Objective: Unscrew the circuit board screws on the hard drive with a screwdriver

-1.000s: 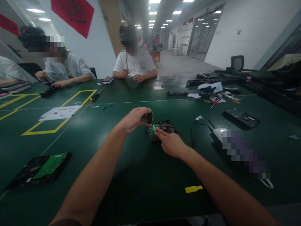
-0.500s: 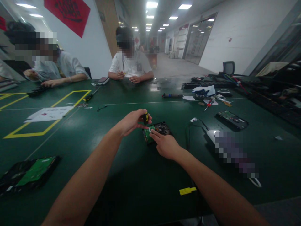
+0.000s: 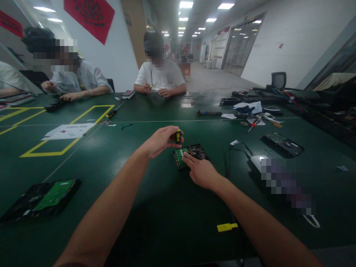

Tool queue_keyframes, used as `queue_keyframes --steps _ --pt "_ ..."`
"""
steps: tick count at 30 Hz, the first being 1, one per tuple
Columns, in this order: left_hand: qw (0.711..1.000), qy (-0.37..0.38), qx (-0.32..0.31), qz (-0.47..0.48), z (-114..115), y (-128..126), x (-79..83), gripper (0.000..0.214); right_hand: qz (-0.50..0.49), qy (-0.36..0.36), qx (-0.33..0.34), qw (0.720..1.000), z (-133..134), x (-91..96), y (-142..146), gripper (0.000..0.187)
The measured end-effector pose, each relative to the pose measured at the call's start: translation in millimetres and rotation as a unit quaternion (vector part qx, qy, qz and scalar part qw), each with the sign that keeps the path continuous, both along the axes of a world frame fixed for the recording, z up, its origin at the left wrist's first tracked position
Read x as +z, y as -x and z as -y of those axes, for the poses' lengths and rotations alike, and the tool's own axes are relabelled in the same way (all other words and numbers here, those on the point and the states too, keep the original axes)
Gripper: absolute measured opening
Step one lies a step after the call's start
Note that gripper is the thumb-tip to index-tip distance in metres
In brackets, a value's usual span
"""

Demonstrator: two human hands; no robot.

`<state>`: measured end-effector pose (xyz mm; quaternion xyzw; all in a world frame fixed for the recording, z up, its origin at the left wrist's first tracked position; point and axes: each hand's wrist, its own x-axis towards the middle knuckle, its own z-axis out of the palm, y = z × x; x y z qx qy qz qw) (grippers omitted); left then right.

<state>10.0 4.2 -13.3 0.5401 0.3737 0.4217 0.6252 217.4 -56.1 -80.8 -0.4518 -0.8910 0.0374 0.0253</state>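
Note:
A small hard drive (image 3: 194,152) with a green circuit board lies on the green table (image 3: 167,207) in front of me. My left hand (image 3: 161,141) is closed round the black and yellow handle of a screwdriver (image 3: 178,136), held upright over the drive's left end. My right hand (image 3: 201,171) rests on the drive's near edge, with a finger stretched onto the green board and the other fingers curled.
Another hard drive (image 3: 44,199) lies at the near left and a third one (image 3: 282,144) at the right. A yellow tag (image 3: 227,227) lies near my right arm. Two people sit across the table. Tools, cables and papers (image 3: 250,111) clutter the far right.
My hands stay on the drive. The screwdriver handle has turned in my left fingers, and its yellow mark shows now. The view has shifted slightly.

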Motion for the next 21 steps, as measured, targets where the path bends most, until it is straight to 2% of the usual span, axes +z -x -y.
queue_keyframes --steps 7,12,17,21 --pt "1.000 -0.003 0.000 -0.001 -2.7 -2.7 -3.9 0.040 0.006 -0.005 0.001 1.000 0.6 2.2 1.3 0.060" --pt "0.999 -0.042 0.001 -0.022 -3.3 -3.2 -6.2 0.038 0.003 -0.012 0.005 1.000 1.4 2.4 1.8 0.056" --pt "0.994 -0.071 0.043 -0.068 -6.5 1.8 -7.1 0.038 0.003 -0.015 0.003 1.000 -0.4 -0.8 0.9 0.055" --pt "0.995 -0.059 0.005 -0.086 -4.6 4.3 -4.8 0.038 0.009 -0.023 0.001 1.000 -1.2 -2.6 0.7 0.054"
